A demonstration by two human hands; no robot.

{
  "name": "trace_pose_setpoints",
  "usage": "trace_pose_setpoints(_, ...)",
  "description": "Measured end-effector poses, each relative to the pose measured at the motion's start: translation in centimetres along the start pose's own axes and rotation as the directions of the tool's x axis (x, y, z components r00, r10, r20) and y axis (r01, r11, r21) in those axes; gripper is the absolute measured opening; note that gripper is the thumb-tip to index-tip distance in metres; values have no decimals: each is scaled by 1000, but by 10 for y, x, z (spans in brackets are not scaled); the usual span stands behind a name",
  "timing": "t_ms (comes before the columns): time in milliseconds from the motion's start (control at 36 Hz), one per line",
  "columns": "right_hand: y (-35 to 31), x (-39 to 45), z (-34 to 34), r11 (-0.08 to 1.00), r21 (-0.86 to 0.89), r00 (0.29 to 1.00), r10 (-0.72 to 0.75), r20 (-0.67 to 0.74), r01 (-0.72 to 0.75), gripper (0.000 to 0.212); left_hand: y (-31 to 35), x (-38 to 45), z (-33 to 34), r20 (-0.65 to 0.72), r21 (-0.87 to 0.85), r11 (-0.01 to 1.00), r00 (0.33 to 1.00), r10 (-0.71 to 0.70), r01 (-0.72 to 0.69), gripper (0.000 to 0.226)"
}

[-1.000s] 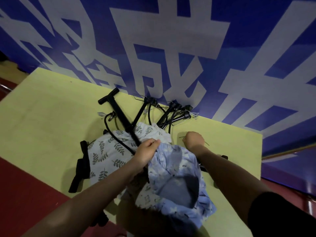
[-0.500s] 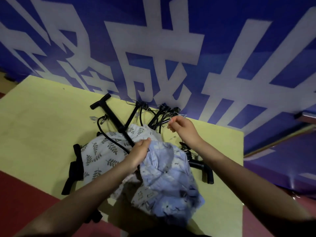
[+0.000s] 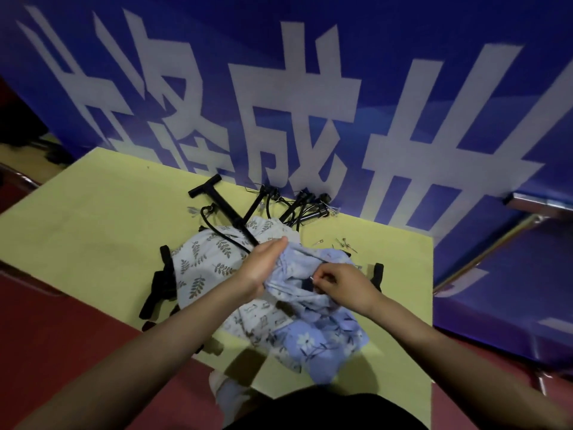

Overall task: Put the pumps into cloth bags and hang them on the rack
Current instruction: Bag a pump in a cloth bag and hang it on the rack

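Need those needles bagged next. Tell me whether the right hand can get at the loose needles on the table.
Probably yes. The loose needles lie uncovered on the yellow table, just beyond the right hand. But that hand is pinching something small at the blue bag.

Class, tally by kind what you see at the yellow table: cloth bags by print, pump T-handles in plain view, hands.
Leaf-print white bag: 1
Blue flowered bag: 1
White bag with small dark print: 1
T-handle: 1
Hands: 2, left hand and right hand pinching a metal needle
Total: 6
Other pumps too tangled to count.
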State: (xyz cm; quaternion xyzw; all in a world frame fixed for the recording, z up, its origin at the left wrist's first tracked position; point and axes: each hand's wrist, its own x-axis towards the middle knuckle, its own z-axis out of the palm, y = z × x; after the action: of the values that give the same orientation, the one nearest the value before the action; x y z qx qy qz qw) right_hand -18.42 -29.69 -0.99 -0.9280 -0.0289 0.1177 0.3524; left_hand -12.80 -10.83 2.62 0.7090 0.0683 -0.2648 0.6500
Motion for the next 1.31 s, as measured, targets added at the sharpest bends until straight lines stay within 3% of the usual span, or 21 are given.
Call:
trace_pose_setpoints(56,-1,-7,-2,1000,-27,1000,-14,-12,13,17,-12,-2,-6,39,28,999,999,14,-16,94)
trace_pose_setpoints(139,0,-15,-6,988,-144,999,-53,-1,52,19,-17,-15,-9,53,28,999,998,23,-24,92)
trace_pose_setpoints(250,0,-23,-13,938,-311,988,-138,62,151,26,-23,-23,-11,33,49,998,999,32,-33,63)
trace_pose_setpoints(306,0,-28,-18,916,-356,982,-156,107,185,31,-20,-26,-10,42,85,996,998,36,-39,61)
trace_pose_setpoints(389,3,-34,-25,873,-393,956,-241,167,288,34,-10,-33,-6,72,149,985,994,82,-92,25)
trace_pose_setpoints(417,3,-37,-28,846,-416,942,-279,188,334,32,-8,-32,-5,66,153,983,994,88,-98,22)
trace_pose_setpoints(528,0,-45,-40,746,-491,892,-369,260,451,19,-5,-28,-6,57,150,981,992,115,-122,40)
trace_pose_setpoints(639,-2,-50,-56,646,-587,824,-562,66,488,7,-1,-26,-3,69,152,981,991,111,-120,47)
trace_pose_setpoints(694,2,-48,-60,596,-657,770,-636,-36,462,11,1,-24,-1,68,143,983,992,107,-116,49)
trace_pose_setpoints(750,8,-45,-63,573,-728,752,-648,-121,377,21,1,-20,2,46,126,987,995,90,-95,48)
trace_pose_setpoints(833,13,-44,-70,628,-737,760,-599,-252,250,30,5,-15,5,29,80,993,996,85,-87,38)
trace_pose_setpoints(944,17,-49,-76,716,-658,793,-532,-296,235,34,10,-9,-2,56,-57,996,996,72,-69,30)
trace_pose_setpoints(1000,20,-51,-74,811,-534,829,-456,-323,238,32,14,-7,-7,70,-93,995,996,52,-45,27)
trace_pose_setpoints(1083,15,-55,-70,965,-7,889,-243,-388,261,32,19,-8,-15,68,-212,976,997,-39,52,20)
trace_pose_setpoints(1139,7,-57,-70,911,273,897,-182,-402,308,32,24,-13,-21,82,-268,961,996,-44,65,18)
trace_pose_setpoints(1194,2,-55,-70,853,395,895,-167,-415,342,28,28,-18,-28,98,-194,981,995,17,2,19)
trace_pose_setpoints(1250,0,-52,-71,813,464,893,-143,-427,352,30,31,-23,-35,60,33,993,992,108,-110,23)
trace_pose_setpoints(1306,2,-48,-68,788,526,905,-89,-416,319,30,30,-25,-41,32,291,934,978,208,-208,24)
